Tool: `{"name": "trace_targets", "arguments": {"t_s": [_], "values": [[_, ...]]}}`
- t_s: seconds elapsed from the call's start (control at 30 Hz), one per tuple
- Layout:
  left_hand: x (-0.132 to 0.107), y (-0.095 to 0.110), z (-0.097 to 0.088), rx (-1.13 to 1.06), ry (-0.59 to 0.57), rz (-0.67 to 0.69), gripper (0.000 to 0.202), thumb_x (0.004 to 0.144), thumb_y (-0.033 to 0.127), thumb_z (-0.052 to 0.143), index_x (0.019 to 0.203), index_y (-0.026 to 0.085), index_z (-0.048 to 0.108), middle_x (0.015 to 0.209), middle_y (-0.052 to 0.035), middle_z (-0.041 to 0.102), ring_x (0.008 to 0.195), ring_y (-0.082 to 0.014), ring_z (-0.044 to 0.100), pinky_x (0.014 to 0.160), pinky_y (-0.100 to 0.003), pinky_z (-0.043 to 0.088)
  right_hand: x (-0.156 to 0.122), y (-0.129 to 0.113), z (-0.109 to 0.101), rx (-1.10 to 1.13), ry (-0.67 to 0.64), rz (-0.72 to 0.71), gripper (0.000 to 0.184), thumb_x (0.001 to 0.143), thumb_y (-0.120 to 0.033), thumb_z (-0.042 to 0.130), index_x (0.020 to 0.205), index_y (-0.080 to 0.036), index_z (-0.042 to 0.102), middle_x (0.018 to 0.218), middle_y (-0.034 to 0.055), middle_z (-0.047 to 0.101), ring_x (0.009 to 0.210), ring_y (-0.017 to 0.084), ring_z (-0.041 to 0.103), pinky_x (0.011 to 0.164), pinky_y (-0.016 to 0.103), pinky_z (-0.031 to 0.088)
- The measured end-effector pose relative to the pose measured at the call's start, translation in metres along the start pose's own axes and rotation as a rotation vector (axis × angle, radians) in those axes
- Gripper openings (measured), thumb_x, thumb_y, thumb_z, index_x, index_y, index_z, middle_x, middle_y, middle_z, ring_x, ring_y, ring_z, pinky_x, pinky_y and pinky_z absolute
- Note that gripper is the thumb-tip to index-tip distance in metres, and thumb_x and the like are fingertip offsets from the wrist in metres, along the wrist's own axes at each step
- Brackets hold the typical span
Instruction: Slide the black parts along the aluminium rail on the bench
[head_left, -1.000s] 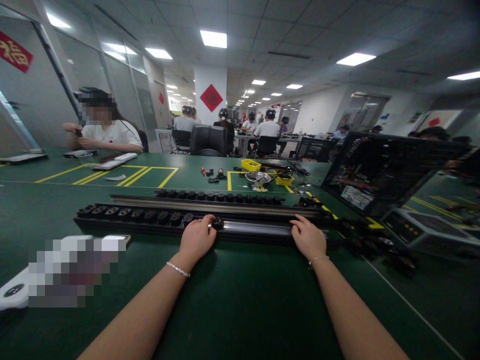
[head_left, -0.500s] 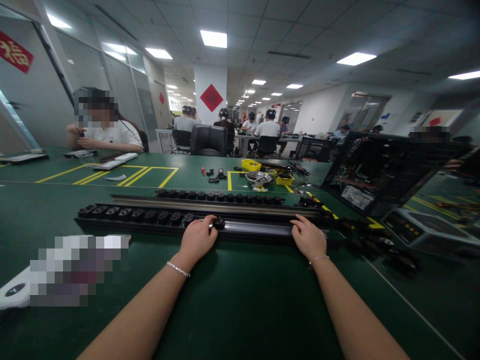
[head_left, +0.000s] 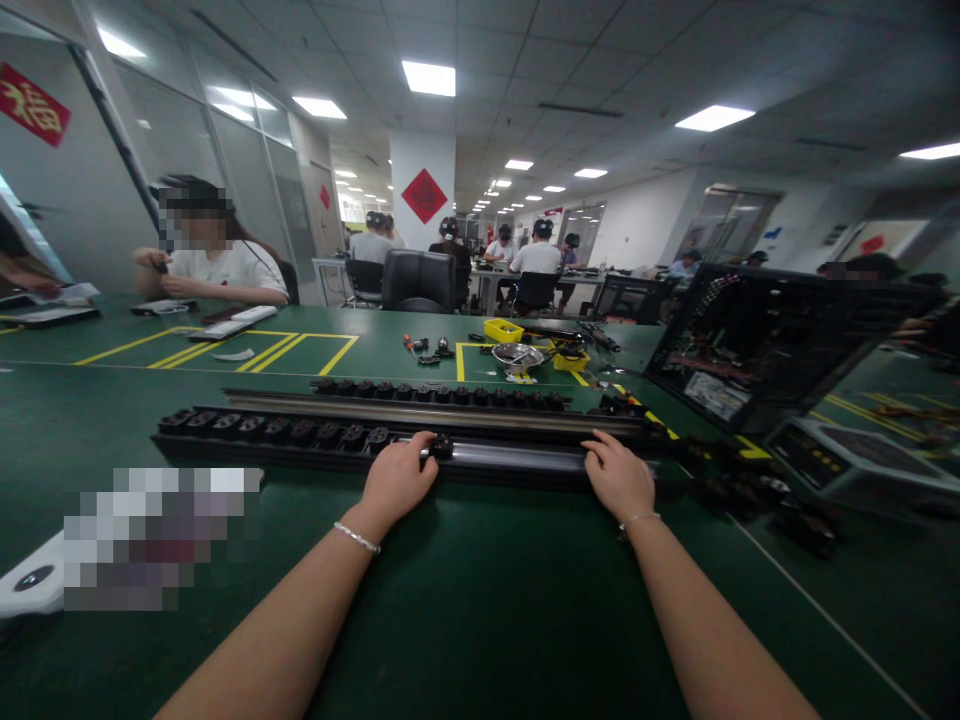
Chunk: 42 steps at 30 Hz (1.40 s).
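A long black power strip rail (head_left: pixel 517 457) lies across the green table in front of me, its left part filled with several black socket modules (head_left: pixel 277 431). My left hand (head_left: pixel 397 478) pinches one black socket module (head_left: pixel 440 447) sitting in the rail's channel. On the near edge of the rail's bare metal part rests my right hand (head_left: pixel 619 480), fingers curled over it. A second rail (head_left: pixel 435 397) with a row of sockets lies just behind.
Loose black socket parts (head_left: pixel 757 490) lie at the right. An open computer case (head_left: pixel 765 340) stands at the right. A metal bowl (head_left: pixel 516 356) and yellow bins (head_left: pixel 501 329) sit further back. A white device (head_left: pixel 30 585) lies at the left. People sit at tables beyond.
Almost nothing has changed: my left hand has nudged the socket module slightly right along the rail. My right hand stays in place.
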<state>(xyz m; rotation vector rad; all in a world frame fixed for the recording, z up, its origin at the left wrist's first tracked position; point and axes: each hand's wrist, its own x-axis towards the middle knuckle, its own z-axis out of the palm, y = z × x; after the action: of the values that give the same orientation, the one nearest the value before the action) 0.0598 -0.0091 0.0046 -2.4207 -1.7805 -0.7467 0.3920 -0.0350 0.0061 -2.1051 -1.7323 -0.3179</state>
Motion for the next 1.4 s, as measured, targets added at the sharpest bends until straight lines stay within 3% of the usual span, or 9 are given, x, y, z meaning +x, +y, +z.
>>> {"name": "trace_targets", "arguments": {"t_s": [0.43,0.63,0.73,0.97,1.1,1.2,1.4], "values": [[0.0,0.0,-0.003,-0.029,-0.019,0.027,0.039,0.083,0.029,0.044,0.119,0.022,0.056,0.095,-0.0041,0.07,0.09,-0.0204,0.063,0.085,-0.033,0.046,-0.001,0.0,0.001,0.011,0.019,-0.005,0.039,0.084,-0.027,0.036,0.103,-0.024,0.069,0.13,0.001,0.056,0.105,0.022,0.057,0.087,0.038,0.045],[0.002,-0.001,-0.002,-0.034,-0.045,0.016,0.039,0.083,0.029,0.044,0.12,0.022,0.056,0.094,-0.005,0.07,0.091,-0.0208,0.063,0.083,-0.033,0.046,-0.002,-0.004,0.007,0.108,0.158,-0.114,0.036,0.083,-0.022,0.039,0.101,-0.02,0.069,0.119,0.0063,0.062,0.105,0.022,0.056,0.091,0.039,0.043],[0.002,-0.002,-0.001,-0.036,-0.049,0.02,0.039,0.083,0.028,0.045,0.119,0.022,0.056,0.096,-0.0045,0.07,0.092,-0.0207,0.062,0.084,-0.033,0.046,-0.006,-0.022,0.01,0.224,0.167,-0.253,0.035,0.083,-0.02,0.038,0.101,-0.017,0.068,0.11,0.0081,0.066,0.104,0.02,0.056,0.093,0.036,0.042],[0.003,-0.004,0.002,-0.046,-0.016,0.055,0.038,0.082,0.028,0.046,0.118,0.022,0.057,0.095,-0.0038,0.07,0.093,-0.0206,0.062,0.087,-0.033,0.045,-0.031,-0.105,0.014,0.292,-0.061,-0.531,0.037,0.081,-0.017,0.042,0.112,-0.018,0.062,0.108,0.0066,0.065,0.101,0.018,0.055,0.09,0.032,0.039],[0.002,-0.003,0.002,-0.033,-0.005,0.082,0.038,0.082,0.027,0.047,0.118,0.021,0.057,0.094,-0.0041,0.07,0.092,-0.0206,0.062,0.087,-0.033,0.045,-0.038,-0.141,0.015,0.28,-0.13,-0.596,0.045,0.08,-0.017,0.044,0.123,-0.022,0.054,0.111,0.0055,0.063,0.102,0.019,0.053,0.09,0.033,0.034],[0.002,-0.003,0.002,-0.025,0.005,0.099,0.038,0.082,0.027,0.047,0.118,0.021,0.057,0.093,-0.0043,0.07,0.09,-0.0211,0.062,0.086,-0.034,0.046,-0.039,-0.152,0.014,0.244,-0.156,-0.571,0.045,0.079,-0.018,0.045,0.123,-0.027,0.053,0.104,0.0042,0.064,0.098,0.02,0.054,0.087,0.034,0.033],[0.002,-0.004,0.004,-0.036,0.015,0.108,0.038,0.081,0.027,0.048,0.118,0.022,0.057,0.094,-0.004,0.07,0.089,-0.0213,0.062,0.086,-0.035,0.045,-0.038,-0.153,0.012,0.205,-0.195,-0.567,0.044,0.08,-0.018,0.044,0.123,-0.023,0.052,0.104,0.0063,0.063,0.098,0.02,0.052,0.087,0.033,0.03]]}}
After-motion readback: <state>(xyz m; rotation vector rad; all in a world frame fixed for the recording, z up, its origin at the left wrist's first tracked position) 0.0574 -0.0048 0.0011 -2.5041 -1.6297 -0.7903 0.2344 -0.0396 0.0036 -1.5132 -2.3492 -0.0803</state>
